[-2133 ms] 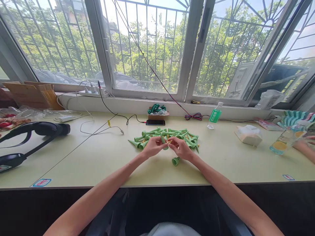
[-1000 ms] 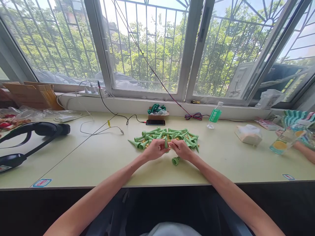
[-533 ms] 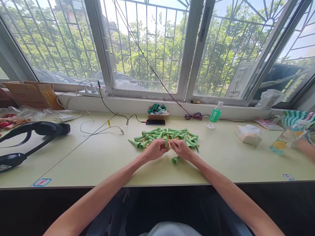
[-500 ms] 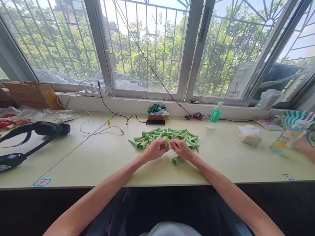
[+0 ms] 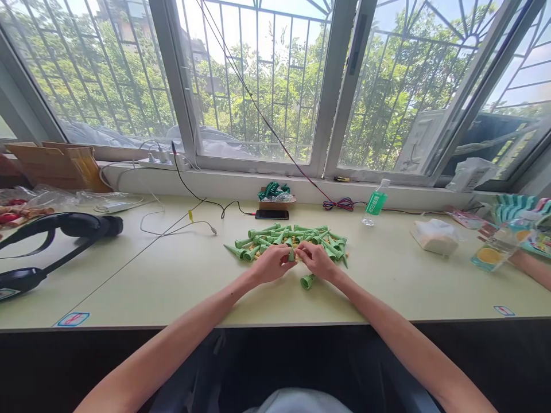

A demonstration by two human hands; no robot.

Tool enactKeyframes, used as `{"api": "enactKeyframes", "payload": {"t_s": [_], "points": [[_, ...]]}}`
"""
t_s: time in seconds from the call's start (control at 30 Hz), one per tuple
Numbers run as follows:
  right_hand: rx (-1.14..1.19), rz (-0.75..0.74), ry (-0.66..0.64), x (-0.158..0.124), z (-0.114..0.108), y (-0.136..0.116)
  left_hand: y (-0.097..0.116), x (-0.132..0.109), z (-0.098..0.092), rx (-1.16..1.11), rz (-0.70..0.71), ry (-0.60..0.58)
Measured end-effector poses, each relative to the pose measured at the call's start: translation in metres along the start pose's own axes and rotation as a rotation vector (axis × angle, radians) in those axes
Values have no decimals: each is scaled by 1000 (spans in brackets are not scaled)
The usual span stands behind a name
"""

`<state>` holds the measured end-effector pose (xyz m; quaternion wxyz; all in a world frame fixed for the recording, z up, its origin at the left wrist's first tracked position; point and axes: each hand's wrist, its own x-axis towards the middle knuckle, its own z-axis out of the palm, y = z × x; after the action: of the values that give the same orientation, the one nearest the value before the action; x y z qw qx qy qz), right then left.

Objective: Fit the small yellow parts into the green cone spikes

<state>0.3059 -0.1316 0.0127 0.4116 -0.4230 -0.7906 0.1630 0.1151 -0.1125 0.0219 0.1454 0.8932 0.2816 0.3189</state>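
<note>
My left hand point(image 5: 272, 264) is closed around a small green cone point(image 5: 291, 255), which stands tilted between thumb and fingers. Close beside it, my right hand point(image 5: 317, 259) is pinched at the cone's right side; whatever its fingertips hold is too small to make out. Behind both hands lies a pile of similar green cones point(image 5: 261, 232), with small yellowish-tan pieces point(image 5: 257, 253) scattered among them. One loose green cone point(image 5: 307, 281) rests on the table just below my right hand, its wide mouth facing me.
A phone point(image 5: 272, 214) and a small box point(image 5: 276, 203) lie behind the pile. To the right stand a water bottle point(image 5: 375, 202), a tissue pack point(image 5: 437, 236) and a juice bottle point(image 5: 495, 252) by another person's arm point(image 5: 534, 268). A black headset point(image 5: 77, 226) sits left.
My hands stay nearly in place, the held cone tipping slightly and lowering a little. At the far right, the other person's arm has shifted.
</note>
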Motion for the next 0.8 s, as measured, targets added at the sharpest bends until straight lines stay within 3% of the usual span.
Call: {"api": "enactKeyframes", "payload": {"t_s": [0.27, 0.47, 0.8], "points": [[16, -30, 27, -1, 0, 0, 3, 3, -3, -136, -101, 80], [52, -83, 14, -2, -2, 0, 3, 4, -6, -284, -175, 67], [32, -100, 43, -1, -1, 2, 1, 2, -2, -216, -144, 83]]}}
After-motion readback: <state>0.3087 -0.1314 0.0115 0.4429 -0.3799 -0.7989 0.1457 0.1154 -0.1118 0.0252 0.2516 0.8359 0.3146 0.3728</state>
